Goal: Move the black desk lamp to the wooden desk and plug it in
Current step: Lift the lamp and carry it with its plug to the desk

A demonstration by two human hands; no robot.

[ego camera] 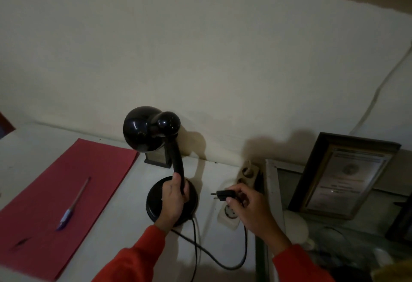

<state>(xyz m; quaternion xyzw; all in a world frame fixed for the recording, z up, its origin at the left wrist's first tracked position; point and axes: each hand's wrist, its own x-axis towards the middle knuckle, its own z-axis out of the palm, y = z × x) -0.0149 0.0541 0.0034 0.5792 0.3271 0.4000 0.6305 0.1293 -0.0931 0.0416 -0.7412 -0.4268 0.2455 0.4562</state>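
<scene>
The black desk lamp [153, 130] stands upright on a pale desk surface [124, 210] near the wall, its round base under my hand. My left hand [175, 199] grips the lower part of the lamp's stem. My right hand [249, 208] holds the lamp's black two-pin plug [223, 194], pins pointing left, just above a white power strip [231, 212] that lies along the desk's right edge. The black cord [214, 257] loops from the base across the desk toward my right hand.
A red folder [55, 194] with a pen [71, 208] on it lies at the left. A small framed object [156, 158] stands behind the lamp. At the right, a framed certificate [338, 174] leans on the wall above a lower, cluttered surface.
</scene>
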